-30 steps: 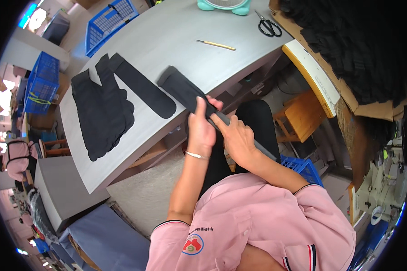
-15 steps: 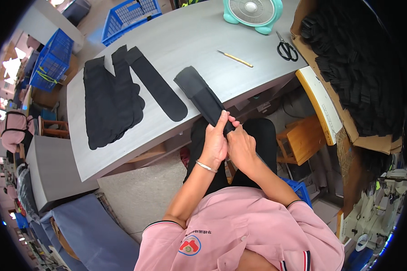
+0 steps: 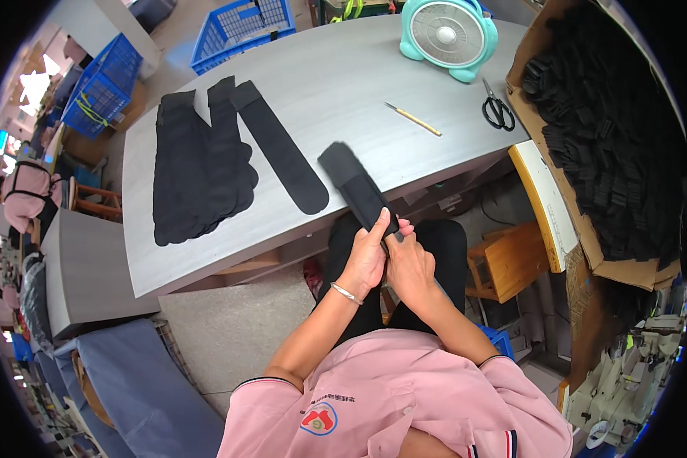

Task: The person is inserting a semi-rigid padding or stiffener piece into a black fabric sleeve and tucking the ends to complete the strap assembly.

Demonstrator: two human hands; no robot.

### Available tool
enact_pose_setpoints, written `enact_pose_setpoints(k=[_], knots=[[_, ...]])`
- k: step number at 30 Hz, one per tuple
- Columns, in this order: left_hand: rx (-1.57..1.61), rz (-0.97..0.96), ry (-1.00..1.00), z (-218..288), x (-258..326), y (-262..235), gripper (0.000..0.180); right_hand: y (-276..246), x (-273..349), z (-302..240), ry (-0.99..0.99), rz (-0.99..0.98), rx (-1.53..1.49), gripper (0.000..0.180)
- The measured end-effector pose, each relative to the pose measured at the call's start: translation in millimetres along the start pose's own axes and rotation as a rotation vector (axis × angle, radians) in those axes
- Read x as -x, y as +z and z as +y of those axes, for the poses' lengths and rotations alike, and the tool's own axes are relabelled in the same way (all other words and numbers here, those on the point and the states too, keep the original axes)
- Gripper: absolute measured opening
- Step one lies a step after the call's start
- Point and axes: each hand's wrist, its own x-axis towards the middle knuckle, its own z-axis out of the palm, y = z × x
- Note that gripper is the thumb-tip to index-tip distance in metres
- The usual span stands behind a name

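A long black fabric strip (image 3: 351, 177) is held between my hands at the table's front edge, slanting up and left. My left hand (image 3: 367, 256) is closed round its lower end, the thumb lying along the top. Close beside it, my right hand (image 3: 411, 262) pinches the same end; its fingertips are partly hidden, as is that end of the strip. To the left, a single round-ended black strip (image 3: 286, 156) lies flat on the grey table (image 3: 359, 76). Beyond it, overlapping black strips (image 3: 195, 172) are fanned out.
A wooden-handled pointed tool (image 3: 414, 120), black-handled scissors (image 3: 497, 111) and a turquoise fan (image 3: 448, 36) stand or lie at the table's right. An open carton (image 3: 538, 114) full of black pieces is at far right. Blue crates (image 3: 240, 34) sit behind the table; a wooden stool (image 3: 511, 259) stands below.
The view has shifted slightly, so the table and its things sit a little differently in the picture. Both hands keep their hold on the black strip's lower end.
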Motion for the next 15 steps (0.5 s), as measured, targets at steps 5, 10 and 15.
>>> enact_pose_setpoints(k=[5,10,15], knots=[[0.006,0.074,0.075,20,-17,-7,0.031,-15,25,-7,-0.108,0.09,0.04,0.061],[0.036,0.028,0.09,-6,-11,1,0.025,-2,13,1,-0.034,0.037,0.104,0.05],[-0.024,-0.004,0.029,1,-7,4,0.032,9,-10,4,-0.025,0.05,-0.026,0.043]])
